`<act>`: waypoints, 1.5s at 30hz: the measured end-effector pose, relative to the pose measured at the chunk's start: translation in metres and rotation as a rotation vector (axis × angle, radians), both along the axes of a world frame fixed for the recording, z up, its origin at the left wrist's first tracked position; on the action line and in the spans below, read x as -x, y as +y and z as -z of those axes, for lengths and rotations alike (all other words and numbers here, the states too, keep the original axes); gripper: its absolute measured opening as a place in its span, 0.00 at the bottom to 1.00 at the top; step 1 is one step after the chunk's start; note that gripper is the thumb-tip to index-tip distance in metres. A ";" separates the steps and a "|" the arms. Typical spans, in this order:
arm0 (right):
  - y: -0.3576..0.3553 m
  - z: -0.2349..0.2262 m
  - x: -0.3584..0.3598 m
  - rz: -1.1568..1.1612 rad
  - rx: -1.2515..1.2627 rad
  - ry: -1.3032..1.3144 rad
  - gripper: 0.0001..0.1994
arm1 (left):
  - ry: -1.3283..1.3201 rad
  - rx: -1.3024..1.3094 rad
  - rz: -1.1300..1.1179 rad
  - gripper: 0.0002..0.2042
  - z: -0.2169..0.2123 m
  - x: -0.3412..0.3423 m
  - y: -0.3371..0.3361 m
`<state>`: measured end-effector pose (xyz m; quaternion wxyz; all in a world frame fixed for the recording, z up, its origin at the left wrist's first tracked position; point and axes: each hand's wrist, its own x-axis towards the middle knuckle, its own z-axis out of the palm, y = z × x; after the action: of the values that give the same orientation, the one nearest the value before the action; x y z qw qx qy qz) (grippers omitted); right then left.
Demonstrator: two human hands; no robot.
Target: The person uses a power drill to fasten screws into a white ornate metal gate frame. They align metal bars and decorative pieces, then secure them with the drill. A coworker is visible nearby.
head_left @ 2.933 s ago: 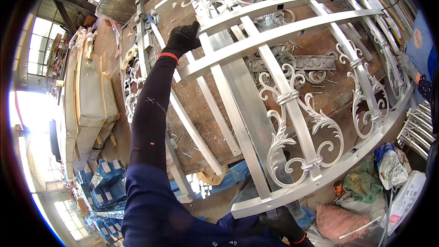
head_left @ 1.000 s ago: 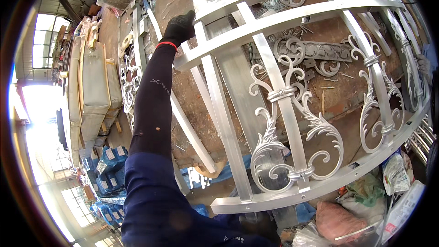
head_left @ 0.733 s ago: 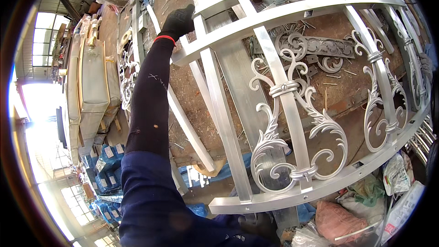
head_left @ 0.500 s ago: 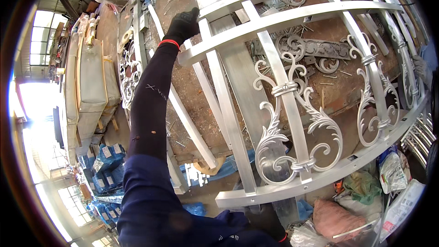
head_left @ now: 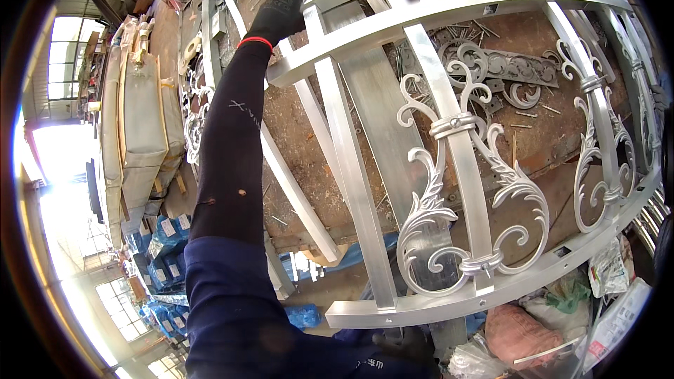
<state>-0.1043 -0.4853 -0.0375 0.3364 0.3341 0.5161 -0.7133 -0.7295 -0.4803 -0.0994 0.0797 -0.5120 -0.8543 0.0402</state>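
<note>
A silver metal railing panel point(head_left: 365, 217) with square bars and leafy scroll ornaments point(head_left: 428, 217) stretches across the middle and right. At its upper left corner my left hand point(head_left: 279, 15), in a black glove, is closed around the end of the upper rails. My right hand point(head_left: 407, 346), also black-gloved, is at the lower edge against the bottom rail point(head_left: 449, 307). It appears closed on that rail, though its fingers are mostly hidden. Another person's grey-gloved hand point(head_left: 658, 98) is at the panel's far right end.
Beneath the panel is a brown, worn workbench point(head_left: 295, 140) with loose metal bars point(head_left: 302, 200), a cast scroll plate point(head_left: 519, 69) and scattered nails. Bags and a pink sack point(head_left: 523, 337) lie at lower right. Blue-wrapped bundles point(head_left: 165, 235) and a large wrapped stack point(head_left: 140, 126) stand on the left.
The panel appears slightly larger and its near rails spread farther apart in the picture. My left hand sits a little higher, still on the panel. The whole view has shifted slightly.
</note>
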 end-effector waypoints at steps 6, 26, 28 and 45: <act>-0.003 0.004 0.001 -0.002 -0.002 -0.008 0.21 | 0.000 -0.007 0.004 0.21 -0.004 -0.002 0.003; -0.001 0.001 0.010 0.075 -0.056 -0.122 0.18 | 0.047 -0.061 -0.030 0.15 0.001 -0.007 -0.002; 0.002 0.006 -0.002 0.138 -0.089 0.118 0.16 | 0.081 -0.101 0.001 0.16 0.000 -0.017 0.002; -0.030 -0.002 -0.026 -0.327 -1.179 0.482 0.22 | 0.026 0.217 -0.270 0.39 -0.038 -0.022 -0.005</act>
<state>-0.0786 -0.5153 -0.0353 0.0761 0.2107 0.9254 -0.3057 -0.7077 -0.4854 -0.0616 0.0287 -0.3976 -0.9049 0.1492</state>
